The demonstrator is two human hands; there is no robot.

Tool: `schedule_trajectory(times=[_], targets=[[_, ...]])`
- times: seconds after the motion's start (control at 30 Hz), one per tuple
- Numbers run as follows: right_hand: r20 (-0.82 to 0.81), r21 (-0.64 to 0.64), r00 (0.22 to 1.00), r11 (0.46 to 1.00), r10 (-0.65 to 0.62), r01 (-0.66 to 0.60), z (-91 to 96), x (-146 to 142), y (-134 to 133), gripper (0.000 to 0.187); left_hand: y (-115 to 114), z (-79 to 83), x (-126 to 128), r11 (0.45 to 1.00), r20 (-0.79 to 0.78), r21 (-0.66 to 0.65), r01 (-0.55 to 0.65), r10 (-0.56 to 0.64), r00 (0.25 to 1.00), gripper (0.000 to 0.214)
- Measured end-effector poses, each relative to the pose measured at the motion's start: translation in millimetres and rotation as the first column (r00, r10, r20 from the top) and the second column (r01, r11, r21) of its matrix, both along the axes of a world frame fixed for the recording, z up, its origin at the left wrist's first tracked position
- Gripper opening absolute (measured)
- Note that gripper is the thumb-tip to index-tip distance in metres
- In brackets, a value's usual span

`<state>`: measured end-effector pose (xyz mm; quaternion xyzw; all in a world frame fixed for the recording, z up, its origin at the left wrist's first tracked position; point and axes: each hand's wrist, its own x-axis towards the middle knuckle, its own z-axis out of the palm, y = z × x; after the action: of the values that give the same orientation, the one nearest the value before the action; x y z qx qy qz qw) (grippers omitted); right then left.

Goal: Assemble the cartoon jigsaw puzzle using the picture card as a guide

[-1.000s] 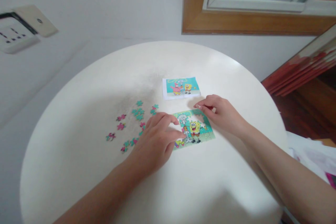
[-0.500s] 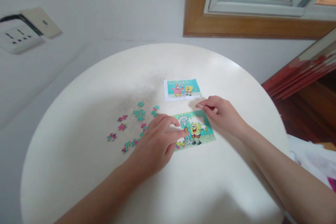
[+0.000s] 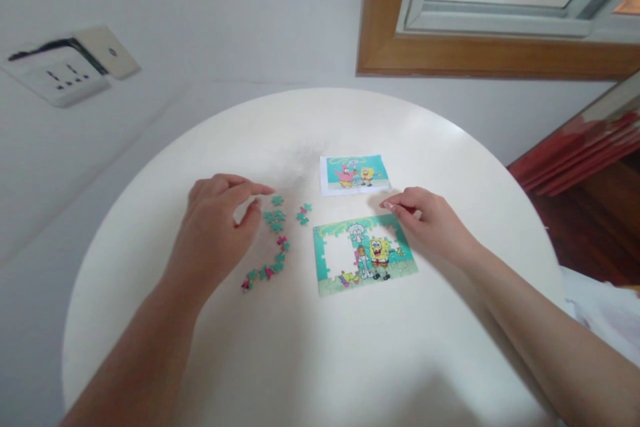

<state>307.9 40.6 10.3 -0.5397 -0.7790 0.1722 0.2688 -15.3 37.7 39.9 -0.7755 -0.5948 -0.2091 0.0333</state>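
A person's left hand [image 3: 215, 233] is hovering over a scatter of loose puzzle pieces [image 3: 276, 219] on a round white table [image 3: 300, 360]. The fingers are lying relaxed and slightly curved, thumb and forefinger apart, with nothing visibly gripped between them. The forefinger is pointing toward the teal pieces just beside its tip. The hand is covering part of the scatter, so whether it is touching any piece cannot be told. The teal and pink pieces are trailing in a loose line from near the fingertips down toward the near edge of the table.

The right hand [image 3: 430, 223] is resting at the upper right corner of a partly assembled cartoon puzzle [image 3: 365, 255], its fingers bent and the fingertips meeting the puzzle's far edge. Whether it is pinching a piece cannot be told. The puzzle is lying flat near the middle of the table, between the two hands, and is showing a white gap on its left half and a smaller one near the top right.

A small printed reference picture [image 3: 356, 173] of the same cartoon scene is lying just beyond the puzzle, close to the right hand. A wall socket [image 3: 60, 77] and a wooden window frame [image 3: 450, 57] are showing on the wall behind the table.
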Motion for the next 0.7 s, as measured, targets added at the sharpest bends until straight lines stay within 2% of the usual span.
schedule_trajectory(times=[0.1, 0.3, 0.53, 0.7], targets=[[-0.006, -0.027, 1.0, 1.0, -0.005, 0.005, -0.1, -0.4, -1.2, 0.026, 4.4, 4.1, -15.8, 0.997, -0.005, 0.007, -0.077, 0.077, 0.997, 0.028], [0.022, -0.039, 1.0, 0.999, -0.007, 0.008, -2.5, 1.3, -1.6, 0.027, 6.1, 0.5, -20.1, 0.996, 0.067, 0.021, -0.087, 0.086, 0.994, 0.029], [0.03, -0.032, 1.0, 0.999, -0.003, 0.004, -4.7, 1.0, -1.3, 0.027, 11.8, -11.3, -28.6, 0.994, 0.033, -0.092, -0.061, 0.064, 0.997, 0.029], [0.019, -0.027, 1.0, 0.999, -0.021, 0.021, -5.3, 0.6, -2.0, 0.028, 11.2, -9.3, -38.6, 0.983, -0.028, -0.144, -0.115, 0.112, 0.993, 0.031]])
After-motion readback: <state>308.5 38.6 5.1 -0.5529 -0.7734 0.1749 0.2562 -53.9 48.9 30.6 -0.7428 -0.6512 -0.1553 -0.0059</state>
